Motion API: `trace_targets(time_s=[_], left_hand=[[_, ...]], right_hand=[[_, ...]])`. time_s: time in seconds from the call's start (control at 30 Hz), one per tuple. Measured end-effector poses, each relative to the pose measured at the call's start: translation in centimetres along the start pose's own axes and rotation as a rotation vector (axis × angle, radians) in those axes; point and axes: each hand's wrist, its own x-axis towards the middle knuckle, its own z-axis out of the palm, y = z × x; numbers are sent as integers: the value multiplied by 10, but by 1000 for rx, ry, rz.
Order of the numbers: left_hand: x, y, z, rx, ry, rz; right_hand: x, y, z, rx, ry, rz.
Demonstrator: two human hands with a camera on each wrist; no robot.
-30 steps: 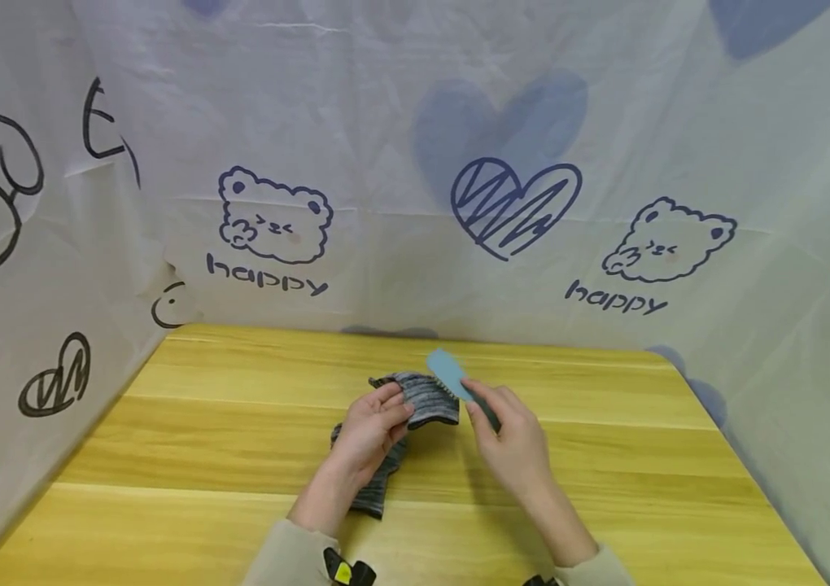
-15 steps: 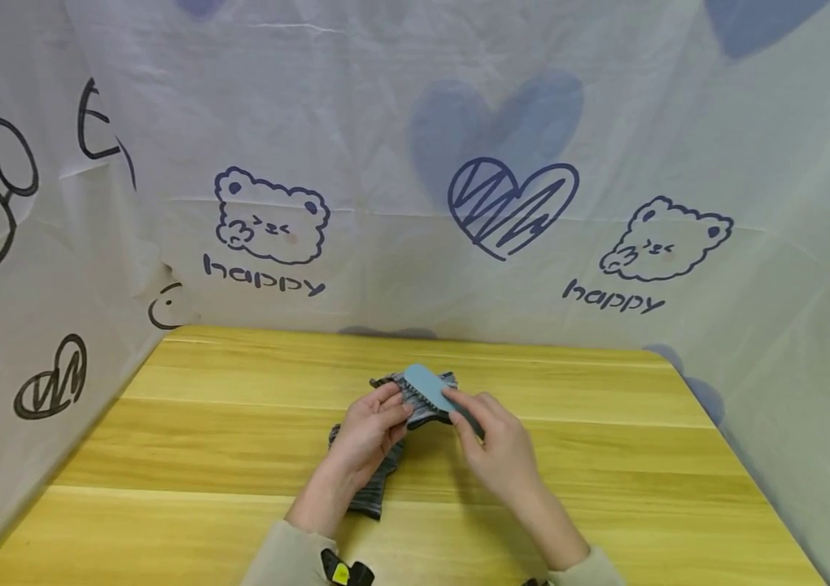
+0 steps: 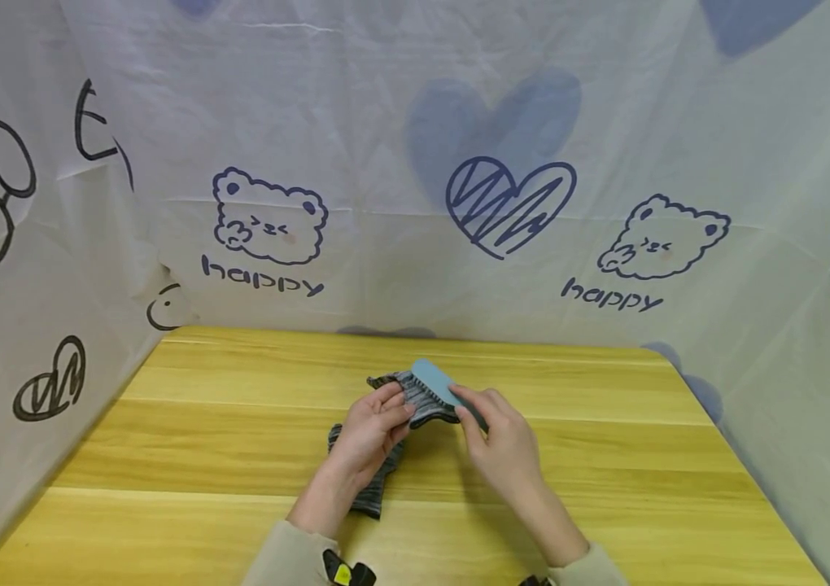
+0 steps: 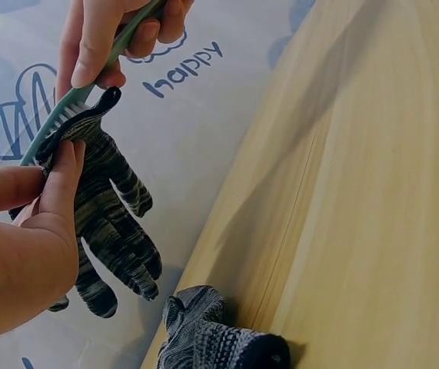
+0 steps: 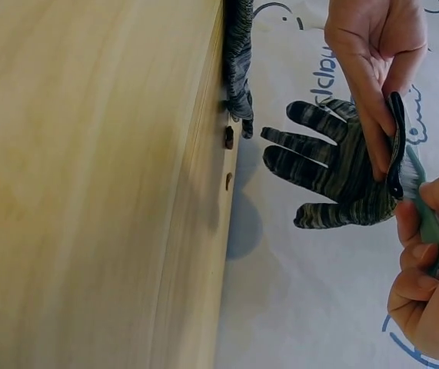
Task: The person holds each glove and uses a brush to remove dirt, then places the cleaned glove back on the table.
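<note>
A dark grey striped knit glove (image 4: 111, 223) hangs in the air with its fingers dangling, pinched near the cuff by my left hand (image 3: 369, 430). In my right hand (image 3: 504, 446) is the handle of a blue-green brush (image 3: 433, 381). Its white bristles (image 4: 67, 115) touch the glove's cuff side, as the left wrist view shows. A second glove of the same knit (image 3: 373, 488) lies on the table below my left hand, which partly hides it in the head view.
The wooden table (image 3: 605, 464) stretches out on both sides of the hands. Behind it and on the left hangs a pale sheet (image 3: 386, 163) printed with hearts and bears. Two small dark spots mark the table's edge in the right wrist view.
The brush has come left onto the glove with my right hand, then shifted slightly back up and right across it. My left hand and the glove on the table stay nearly still.
</note>
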Motion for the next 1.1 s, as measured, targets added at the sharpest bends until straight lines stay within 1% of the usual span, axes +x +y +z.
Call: trace_targets(time_s=[0.13,0.4,0.67,0.73,0.87,1.0,1.1], left_hand=[[-1,0,1,1,3,3],[0,-2,3,-1,28,9],[1,-3,1,21,11,0],[1,-3,1,23,9,-5],[1,-1,-1,16,7,1],[-1,2,-3,9,10,13],[-1,4,-2,8,10,10]], right_hand=[[0,1,0,-5,2,17],[1,2,-1,-26,6,63],[2,8,-2,-21,4,115],[2,11,-3,-35,5,122],[4,16,-7,-39,27,136],[5,16,-11,-3,58,118],[6,13,-12,27,63,56]])
